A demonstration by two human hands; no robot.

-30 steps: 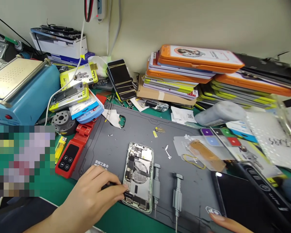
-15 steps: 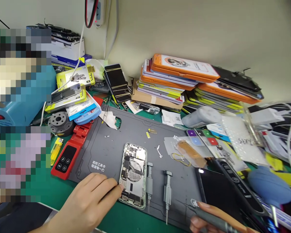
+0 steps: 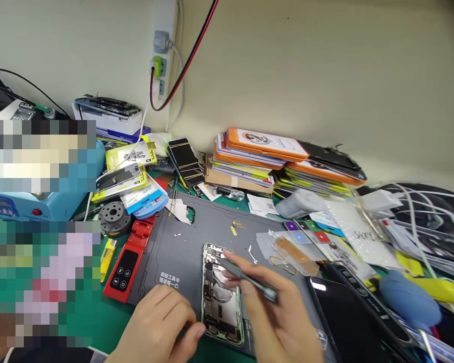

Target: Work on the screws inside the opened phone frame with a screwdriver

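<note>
An opened phone (image 3: 221,302) with bare inner parts lies on the dark grey mat (image 3: 185,267). My right hand (image 3: 274,307) holds a grey pen-like tool (image 3: 249,280) between thumb and fingers, over the upper right part of the phone; what its tip touches is hard to make out. At the phone's lower left edge is my left hand (image 3: 166,322), fingers curled, with the thumb close to the frame. Whether it grips anything is hidden. Two small white parts (image 3: 252,253) lie on the mat beyond the phone.
Left of the mat lies a red device (image 3: 123,272), near a round grey holder (image 3: 114,218). Stacked orange boxes (image 3: 265,146) stand at the back. A dark phone (image 3: 340,317), a blue air blower (image 3: 410,300) and white cables (image 3: 410,217) lie on the right.
My right hand has moved left and up with the tool, from the mat's lower right to over the phone. My left hand's fingers have curled in. The view has tilted up.
</note>
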